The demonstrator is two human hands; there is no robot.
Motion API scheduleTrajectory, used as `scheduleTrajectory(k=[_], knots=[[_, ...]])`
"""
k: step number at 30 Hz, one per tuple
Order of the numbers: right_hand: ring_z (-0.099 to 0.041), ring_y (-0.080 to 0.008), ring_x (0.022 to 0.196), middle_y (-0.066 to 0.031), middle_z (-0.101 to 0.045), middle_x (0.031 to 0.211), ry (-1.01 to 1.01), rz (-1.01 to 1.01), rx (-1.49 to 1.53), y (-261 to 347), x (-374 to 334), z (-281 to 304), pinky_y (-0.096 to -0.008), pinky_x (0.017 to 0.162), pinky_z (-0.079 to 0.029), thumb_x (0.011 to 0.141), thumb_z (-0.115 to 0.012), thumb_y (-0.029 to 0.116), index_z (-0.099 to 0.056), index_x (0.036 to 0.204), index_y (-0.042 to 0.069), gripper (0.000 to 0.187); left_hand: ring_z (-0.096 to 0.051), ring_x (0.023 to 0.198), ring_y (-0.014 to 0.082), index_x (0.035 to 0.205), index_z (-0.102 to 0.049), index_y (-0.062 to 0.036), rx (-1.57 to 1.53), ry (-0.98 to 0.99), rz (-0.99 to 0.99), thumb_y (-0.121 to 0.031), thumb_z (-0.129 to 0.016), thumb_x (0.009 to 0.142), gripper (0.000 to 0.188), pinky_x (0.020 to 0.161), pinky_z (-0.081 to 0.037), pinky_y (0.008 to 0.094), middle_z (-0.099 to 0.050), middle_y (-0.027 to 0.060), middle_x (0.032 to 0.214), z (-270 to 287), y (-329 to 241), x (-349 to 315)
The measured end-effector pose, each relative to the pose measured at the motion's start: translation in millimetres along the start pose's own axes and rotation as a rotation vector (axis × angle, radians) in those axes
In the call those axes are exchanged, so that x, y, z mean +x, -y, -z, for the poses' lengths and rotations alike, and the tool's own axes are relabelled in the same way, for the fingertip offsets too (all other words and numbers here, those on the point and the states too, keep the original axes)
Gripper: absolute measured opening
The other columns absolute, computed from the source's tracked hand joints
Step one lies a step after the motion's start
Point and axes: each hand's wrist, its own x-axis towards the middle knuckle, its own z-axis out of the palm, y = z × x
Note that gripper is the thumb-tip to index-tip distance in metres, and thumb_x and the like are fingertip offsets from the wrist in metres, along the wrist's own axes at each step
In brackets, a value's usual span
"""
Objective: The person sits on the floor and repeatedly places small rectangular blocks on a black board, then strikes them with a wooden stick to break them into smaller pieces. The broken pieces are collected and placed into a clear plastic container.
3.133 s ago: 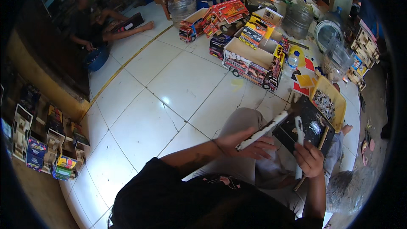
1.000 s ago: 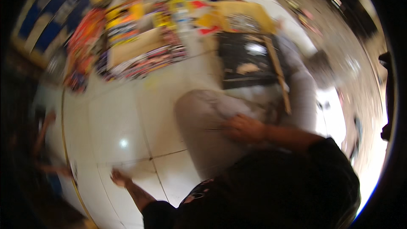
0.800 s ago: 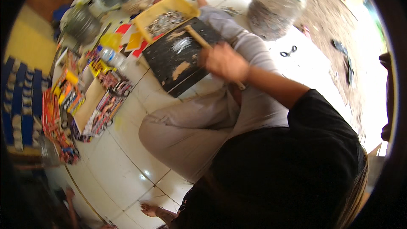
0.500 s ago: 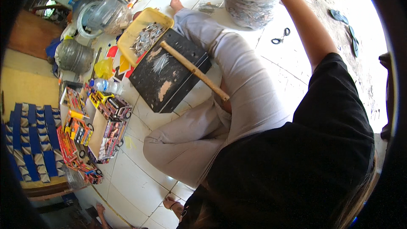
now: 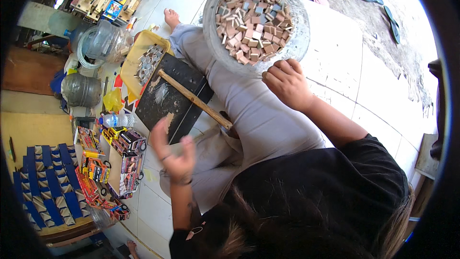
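Note:
My right hand [image 5: 290, 84] is closed on the near rim of a large clear plastic tub [image 5: 303, 43], tilted so that its mouth shows. Many small brown and grey block pieces [image 5: 256, 24] lie inside it. Over my lap hovers my left hand [image 5: 175, 156], blurred, with its fingers apart and nothing in it. Beyond that hand is a black box [image 5: 191, 79] with thin nails [image 5: 162, 93] scattered on top. A wooden-handled tool [image 5: 191, 97] lies across the box, its lower end against my leg.
Small metal pieces fill part of a yellow basin [image 5: 129, 64] beside the box. Left of it stand a water bottle [image 5: 117, 120], colourful toy trucks [image 5: 125, 163] and blue-and-tan folded pieces [image 5: 50, 182]. Sandals [image 5: 392, 24] lie at the far right.
The tub has come nearer and tipped, so its contents now show. My right hand has come down with it. My left hand has risen from beside me to over my lap.

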Motion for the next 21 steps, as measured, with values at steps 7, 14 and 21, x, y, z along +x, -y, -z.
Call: scheduleTrajectory(k=[7,14,21], knots=[[-0.057,-0.0252,0.090,-0.0089,-0.060,0.089,0.179,0.037,0.072,-5.1,13.6,34.9,-0.0354,0.089,-0.040,0.076,-0.061,0.012,-0.061,0.094,0.006,0.019,-0.050,0.106,0.0283,0.131,-0.045,-0.0074,0.411,0.297,-0.660,-0.025,-0.062,0.080,0.056,0.100,-0.034,0.0453,-0.055,0.0099,0.110,-159.0,-48.2,71.1],[-0.063,-0.0339,0.093,-0.0164,-0.064,0.107,0.198,-0.033,-0.028,-72.1,97.8,49.0,-0.0423,0.083,-0.050,0.081,-0.058,0.005,-0.061,0.114,0.007,0.034,-0.049,0.096,0.0225,0.112,-0.057,-0.0073,0.397,0.310,-0.629,-0.027,-0.063,0.077,0.040,0.095,-0.034,0.0387,-0.053,0.0056,0.094,-169.5,-37.6,36.4],[-0.064,-0.0311,0.093,-0.0178,-0.065,0.105,1.038,-0.127,-0.515,-141.6,179.3,-65.8,-0.0407,0.081,-0.052,0.073,-0.069,0.023,-0.070,0.096,0.006,0.029,-0.053,0.089,0.0202,0.086,-0.062,-0.0081,0.386,0.203,-0.707,-0.016,-0.056,0.079,0.012,0.092,-0.038,0.0350,-0.056,0.0037,0.083,-164.8,-32.0,32.1]])
